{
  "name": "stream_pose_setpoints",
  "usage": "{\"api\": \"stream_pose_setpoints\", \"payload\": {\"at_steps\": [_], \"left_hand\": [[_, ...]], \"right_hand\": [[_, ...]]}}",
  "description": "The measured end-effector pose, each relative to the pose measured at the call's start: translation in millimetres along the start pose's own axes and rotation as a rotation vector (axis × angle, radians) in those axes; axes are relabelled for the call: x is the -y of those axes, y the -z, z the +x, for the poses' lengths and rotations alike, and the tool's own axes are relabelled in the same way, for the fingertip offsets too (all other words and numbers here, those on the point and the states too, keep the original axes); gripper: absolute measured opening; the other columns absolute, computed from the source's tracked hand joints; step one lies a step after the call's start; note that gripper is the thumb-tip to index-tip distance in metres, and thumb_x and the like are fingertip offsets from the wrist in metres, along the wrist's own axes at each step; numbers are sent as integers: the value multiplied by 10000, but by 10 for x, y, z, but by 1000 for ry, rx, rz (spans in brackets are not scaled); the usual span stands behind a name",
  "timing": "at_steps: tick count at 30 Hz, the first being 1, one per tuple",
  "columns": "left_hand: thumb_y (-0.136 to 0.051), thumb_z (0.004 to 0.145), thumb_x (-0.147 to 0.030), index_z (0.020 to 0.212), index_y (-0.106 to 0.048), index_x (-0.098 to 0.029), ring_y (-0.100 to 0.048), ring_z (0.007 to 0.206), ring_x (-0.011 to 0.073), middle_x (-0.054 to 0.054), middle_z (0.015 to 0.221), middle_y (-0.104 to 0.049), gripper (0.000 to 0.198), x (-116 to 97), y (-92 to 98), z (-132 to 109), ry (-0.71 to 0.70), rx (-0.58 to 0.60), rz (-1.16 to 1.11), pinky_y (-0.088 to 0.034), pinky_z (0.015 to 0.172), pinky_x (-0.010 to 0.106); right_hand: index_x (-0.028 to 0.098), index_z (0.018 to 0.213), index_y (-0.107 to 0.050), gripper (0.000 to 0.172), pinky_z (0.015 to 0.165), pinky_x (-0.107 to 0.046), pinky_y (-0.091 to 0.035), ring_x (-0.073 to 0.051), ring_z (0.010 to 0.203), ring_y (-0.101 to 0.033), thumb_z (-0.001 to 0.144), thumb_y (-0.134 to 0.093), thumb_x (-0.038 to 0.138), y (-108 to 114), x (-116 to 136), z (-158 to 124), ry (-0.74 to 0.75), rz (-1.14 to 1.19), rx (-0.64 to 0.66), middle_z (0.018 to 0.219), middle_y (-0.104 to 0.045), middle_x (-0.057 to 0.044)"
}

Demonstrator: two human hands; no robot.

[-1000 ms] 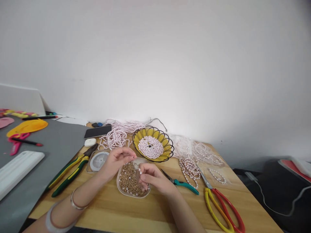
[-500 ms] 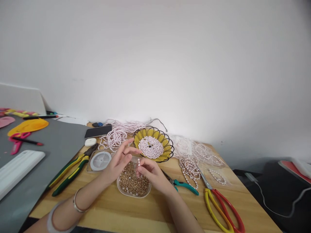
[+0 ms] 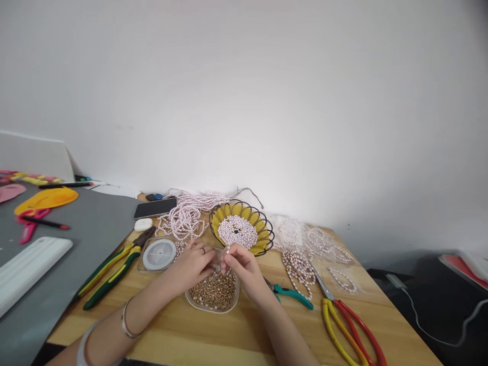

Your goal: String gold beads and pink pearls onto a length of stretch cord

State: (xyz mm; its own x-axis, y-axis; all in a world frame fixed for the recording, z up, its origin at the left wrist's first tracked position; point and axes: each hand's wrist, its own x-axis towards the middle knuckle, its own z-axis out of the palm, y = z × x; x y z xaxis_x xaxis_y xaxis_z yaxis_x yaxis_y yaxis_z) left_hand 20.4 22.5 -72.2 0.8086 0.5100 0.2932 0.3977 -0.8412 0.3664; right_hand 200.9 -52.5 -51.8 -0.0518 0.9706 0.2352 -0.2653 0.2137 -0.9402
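Observation:
My right hand (image 3: 243,267) pinches a short string of pearl beads (image 3: 227,249) above a clear plastic box. In the box lie many small gold beads (image 3: 214,292) with a few pale pearls among them. My left hand (image 3: 195,265) reaches over the box's far left side, fingers bent down and drawn together near the right fingertips. What its fingertips hold, if anything, is hidden. Just behind the hands stands a yellow, black-wired basket (image 3: 263,237) with loose pale pink pearls (image 3: 237,232) in it.
Left of the box are a spool of clear thread (image 3: 159,254), green-yellow pliers (image 3: 114,269), a white case (image 3: 143,224) and a phone (image 3: 155,208). Pearl strands (image 3: 183,221) lie behind. To the right are teal pliers (image 3: 293,295), bead strands (image 3: 298,269) and red-yellow scissors (image 3: 348,325).
My left hand has come down from its raised, spread pose to the box, its fingers now bent. The right hand has shifted slightly up and right, still pinching the beads.

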Motion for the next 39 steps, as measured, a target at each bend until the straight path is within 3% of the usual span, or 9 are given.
{"api": "stream_pose_setpoints", "payload": {"at_steps": [11,17,21,26,30,39], "left_hand": [[-668,860,-69,916,-655,-200,-646,987,276,54,961,-731,143,-74,84,37,47,14,-182,-396,957,426],[-648,867,-194,879,-612,-188,-617,805,202,22,842,-661,38,-154,247,99,229,-101,-748,-463,737,305],[-756,835,-295,865,-584,-182,-606,806,167,6,853,-638,207,-185,341,116,286,-208,-1165,-474,747,276],[-868,758,-365,851,-592,-173,-565,753,129,-6,822,-625,349,-224,390,124,351,-286,-1444,-455,729,247],[-909,720,-373,828,-594,-164,-552,692,110,-5,784,-625,392,-239,387,135,359,-283,-1553,-446,684,231],[-922,708,-363,818,-629,-164,-564,687,114,8,785,-644,371,-244,402,129,368,-300,-1567,-471,675,226]], "right_hand": [[204,789,-618,300,624,-267,-463,-133,606,-553,893,-758,449,32,-43,0,-15,44,-26,688,-627,19],[194,787,-623,309,621,-260,-447,-132,609,-543,896,-753,453,45,-35,-20,-72,85,40,688,-619,15],[185,774,-626,358,626,-264,-434,-126,579,-532,880,-757,500,19,13,-44,-123,45,127,653,-606,22],[183,754,-608,399,612,-254,-434,-113,559,-530,834,-793,528,-7,54,-79,-198,39,207,656,-617,26],[184,760,-593,410,605,-244,-429,-101,539,-529,816,-809,529,-8,62,-100,-243,77,265,620,-612,39],[196,750,-564,436,582,-238,-439,-99,515,-548,783,-828,542,0,15,-123,-295,62,313,622,-638,40]]}}
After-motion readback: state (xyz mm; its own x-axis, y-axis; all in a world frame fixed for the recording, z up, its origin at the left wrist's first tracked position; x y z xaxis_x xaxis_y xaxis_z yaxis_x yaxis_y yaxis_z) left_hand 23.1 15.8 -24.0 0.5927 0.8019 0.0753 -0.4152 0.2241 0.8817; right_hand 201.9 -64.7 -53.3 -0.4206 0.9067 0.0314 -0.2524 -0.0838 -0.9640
